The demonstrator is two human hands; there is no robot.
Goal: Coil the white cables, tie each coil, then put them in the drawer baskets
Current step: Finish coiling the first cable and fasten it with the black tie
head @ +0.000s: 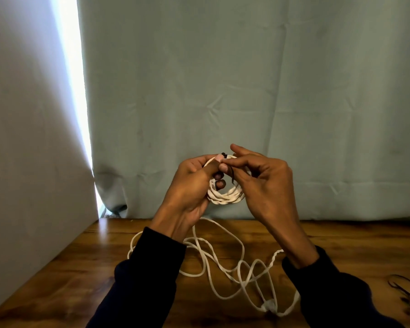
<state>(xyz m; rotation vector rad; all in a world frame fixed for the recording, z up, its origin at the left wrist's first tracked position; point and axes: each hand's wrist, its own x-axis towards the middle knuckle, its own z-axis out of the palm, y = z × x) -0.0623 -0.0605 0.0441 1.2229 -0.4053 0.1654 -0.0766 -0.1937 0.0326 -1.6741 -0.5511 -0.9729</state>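
A glossy wooden tabletop point(85, 275) fills the lower frame, backed by a grey-green curtain point(246, 79) with a bright gap at upper left. At centre, the left hand point(192, 185) grips a white cable coil point(225, 197) while the right hand point(265, 183) fingers pinch a thin dark tie point(232, 174) at its top. Loose white cable point(223, 263) sprawls on the tabletop below; dark ties point(407, 292) lie at lower right.
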